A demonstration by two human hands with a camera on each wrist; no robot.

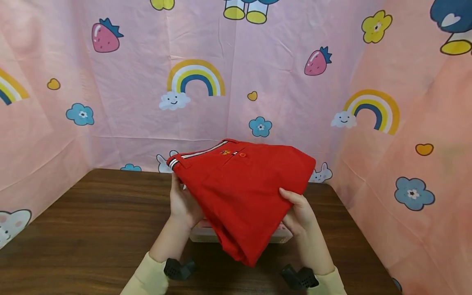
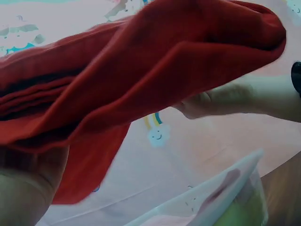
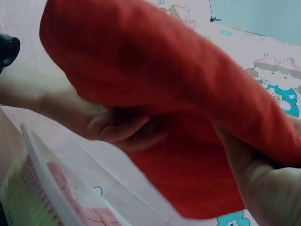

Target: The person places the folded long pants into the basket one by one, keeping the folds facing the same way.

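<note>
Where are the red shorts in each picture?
Head: the red shorts sit mid-frame, held above the table between the left hand and right hand.
Left wrist: they fill the upper frame, folds sagging to the lower left.
Right wrist: they run from the top left to the lower right.
Shared landmark: the clear plastic box beneath the shorts.

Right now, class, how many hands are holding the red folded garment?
2. The left hand grips the red garment at its left edge; the right hand supports its right side, above a clear plastic container.
</note>
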